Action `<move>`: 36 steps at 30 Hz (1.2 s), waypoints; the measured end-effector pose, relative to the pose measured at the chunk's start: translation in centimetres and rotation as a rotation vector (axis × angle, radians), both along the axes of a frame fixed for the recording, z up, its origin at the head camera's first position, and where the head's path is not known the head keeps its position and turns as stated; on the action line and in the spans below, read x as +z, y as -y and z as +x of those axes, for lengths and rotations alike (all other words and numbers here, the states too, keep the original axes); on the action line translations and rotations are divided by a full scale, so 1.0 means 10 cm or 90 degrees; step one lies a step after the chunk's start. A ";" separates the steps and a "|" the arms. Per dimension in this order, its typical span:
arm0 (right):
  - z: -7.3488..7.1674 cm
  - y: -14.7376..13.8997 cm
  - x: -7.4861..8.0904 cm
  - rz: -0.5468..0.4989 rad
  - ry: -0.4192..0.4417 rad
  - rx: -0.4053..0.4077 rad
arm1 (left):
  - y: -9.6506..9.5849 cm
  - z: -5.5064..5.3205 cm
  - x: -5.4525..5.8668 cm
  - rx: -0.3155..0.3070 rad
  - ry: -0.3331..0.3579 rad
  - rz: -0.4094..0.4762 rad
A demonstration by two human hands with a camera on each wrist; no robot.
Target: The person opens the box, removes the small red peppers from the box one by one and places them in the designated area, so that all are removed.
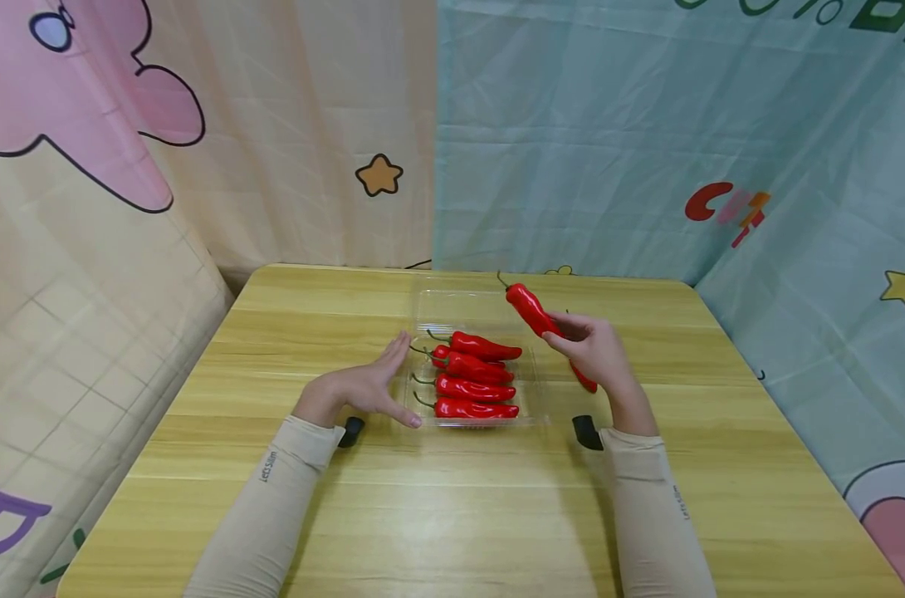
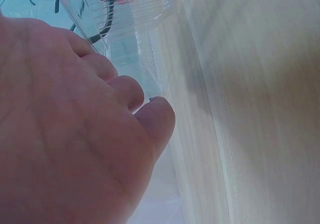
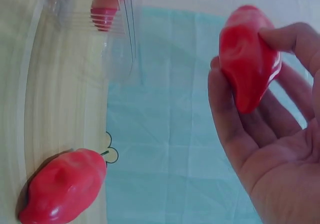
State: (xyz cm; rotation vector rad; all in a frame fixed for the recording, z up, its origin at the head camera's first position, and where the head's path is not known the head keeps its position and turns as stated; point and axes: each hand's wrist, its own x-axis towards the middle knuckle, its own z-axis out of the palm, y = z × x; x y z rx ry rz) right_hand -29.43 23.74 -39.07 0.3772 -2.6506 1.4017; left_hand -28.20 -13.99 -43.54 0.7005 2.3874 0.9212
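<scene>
A clear plastic box (image 1: 529, 407) with its lid (image 1: 452, 309) folded back stands mid-table. Several red chili peppers (image 1: 473, 389) lie inside it in rows, their green stems toward the left. My right hand (image 1: 598, 353) pinches another red chili pepper (image 1: 529, 307) between thumb and fingers, raised at the box's right, its stem pointing up and left. In the right wrist view that pepper (image 3: 248, 59) shows its tip toward the palm. At the box's left side my left hand (image 1: 363, 386) is spread, thumb and fingers extended along the wall; in the left wrist view the hand (image 2: 75, 119) hides part of the box.
One more red chili pepper (image 1: 583, 378) lies on the wooden table (image 1: 452, 507), partly behind the right hand; the right wrist view shows this loose pepper (image 3: 65, 189) too. Printed curtains (image 1: 572, 149) hang behind the table's far edge.
</scene>
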 end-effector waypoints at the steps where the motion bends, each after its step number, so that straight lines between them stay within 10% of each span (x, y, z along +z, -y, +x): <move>1: 0.00 -0.01 0.00 -0.005 0.003 -0.012 | 0.00 0.00 0.00 -0.001 0.000 0.001; 21: -0.01 -0.37 0.03 -0.077 0.146 -0.201 | 0.00 -0.01 -0.02 0.002 0.001 -0.003; 36: -0.04 -0.57 -0.08 -0.069 0.225 -0.245 | -0.01 -0.01 0.00 0.001 0.005 -0.008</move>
